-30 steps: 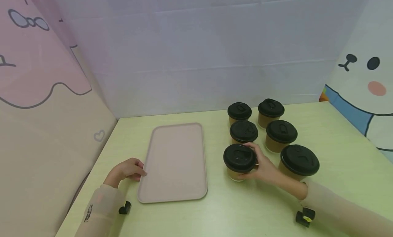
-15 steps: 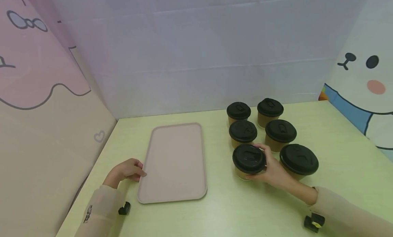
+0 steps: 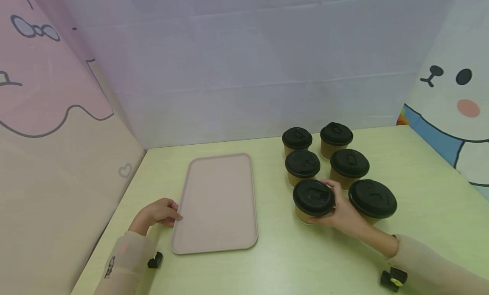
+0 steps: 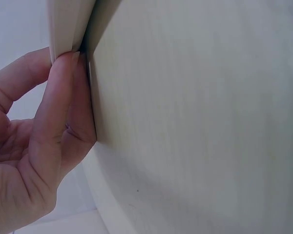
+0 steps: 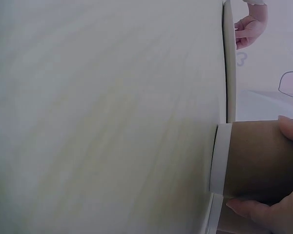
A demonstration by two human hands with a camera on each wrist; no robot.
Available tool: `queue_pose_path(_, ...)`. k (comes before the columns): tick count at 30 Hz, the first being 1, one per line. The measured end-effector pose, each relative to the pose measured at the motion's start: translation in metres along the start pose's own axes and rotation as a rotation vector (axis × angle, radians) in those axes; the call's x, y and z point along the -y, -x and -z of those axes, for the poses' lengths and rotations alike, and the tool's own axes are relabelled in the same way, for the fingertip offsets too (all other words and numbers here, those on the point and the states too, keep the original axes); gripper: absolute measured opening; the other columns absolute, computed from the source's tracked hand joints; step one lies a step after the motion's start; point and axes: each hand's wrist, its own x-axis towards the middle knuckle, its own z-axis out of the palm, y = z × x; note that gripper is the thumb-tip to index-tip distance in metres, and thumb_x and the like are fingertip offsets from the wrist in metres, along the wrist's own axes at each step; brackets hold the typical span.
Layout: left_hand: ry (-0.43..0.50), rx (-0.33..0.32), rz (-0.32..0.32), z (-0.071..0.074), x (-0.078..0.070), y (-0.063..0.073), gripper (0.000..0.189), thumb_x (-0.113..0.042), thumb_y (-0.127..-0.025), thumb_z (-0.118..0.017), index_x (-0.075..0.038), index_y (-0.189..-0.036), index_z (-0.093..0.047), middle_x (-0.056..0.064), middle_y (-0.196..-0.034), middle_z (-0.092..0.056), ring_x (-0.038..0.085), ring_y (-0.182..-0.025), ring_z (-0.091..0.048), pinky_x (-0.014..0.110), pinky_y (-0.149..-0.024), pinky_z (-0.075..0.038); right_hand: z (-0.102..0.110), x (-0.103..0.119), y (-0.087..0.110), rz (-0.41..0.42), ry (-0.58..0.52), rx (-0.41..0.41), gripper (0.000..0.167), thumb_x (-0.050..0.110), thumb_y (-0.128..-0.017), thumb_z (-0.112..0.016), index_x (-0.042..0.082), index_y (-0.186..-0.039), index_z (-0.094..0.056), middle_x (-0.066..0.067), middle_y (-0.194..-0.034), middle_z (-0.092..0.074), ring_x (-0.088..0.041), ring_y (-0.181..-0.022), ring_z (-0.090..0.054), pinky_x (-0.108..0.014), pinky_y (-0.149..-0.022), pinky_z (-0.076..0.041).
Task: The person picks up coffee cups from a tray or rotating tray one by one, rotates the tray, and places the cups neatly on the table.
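Note:
In the head view my left hand (image 3: 160, 211) is at the left edge of a flat pinkish-beige tray (image 3: 218, 201) lying on the table. The left wrist view shows its thumb and fingers (image 4: 58, 102) pinching the tray's rim (image 4: 71, 24). My right hand (image 3: 345, 212) grips a brown paper cup (image 3: 313, 197) with a black lid, thumb on the near side and fingers round the far side. This cup stands upright at the near end of the left row of cups. Seen from the right wrist, its pale base (image 5: 220, 161) is down at the tabletop.
Several more black-lidded cups stand in two rows, including one behind the held cup (image 3: 302, 164) and one just right of my right hand (image 3: 372, 199). A pale curtain wall (image 3: 244, 74) closes the table's back; printed cloths hang at both sides.
My right hand has moved the gripped cup a little to the right, closer to the right row. The left hand and tray have stayed in place.

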Motion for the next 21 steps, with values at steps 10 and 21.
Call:
queue_pose_path(10, 0.002, -0.003, 0.005, 0.0002, -0.0001, 0.0002, 0.017, 0.000, -0.078, -0.064, 0.001, -0.087, -0.049, 0.001, -0.075, -0.052, 0.007, -0.058, -0.054, 0.021, -0.059, -0.051, 0.0002, -0.0019, 0.0012, 0.079, -0.003, -0.020, 0.098, -0.003, -0.055, -0.083, -0.007, -0.130, -0.019, 0.027, -0.117, -0.041, 0.019, -0.105, -0.041, -0.003, -0.083, -0.037)
queue_pose_path(21, -0.008, 0.004, -0.007, 0.0009, 0.0012, -0.0014, 0.018, -0.001, -0.078, -0.064, 0.001, -0.087, -0.049, 0.001, -0.076, -0.052, 0.007, -0.059, -0.054, 0.022, -0.059, -0.051, 0.0025, 0.0044, 0.0032, 0.029, 0.106, 0.007, 0.115, 0.010, -0.058, -0.086, 0.007, -0.143, -0.009, -0.024, -0.134, -0.039, 0.022, -0.111, -0.032, -0.009, -0.089, -0.038)
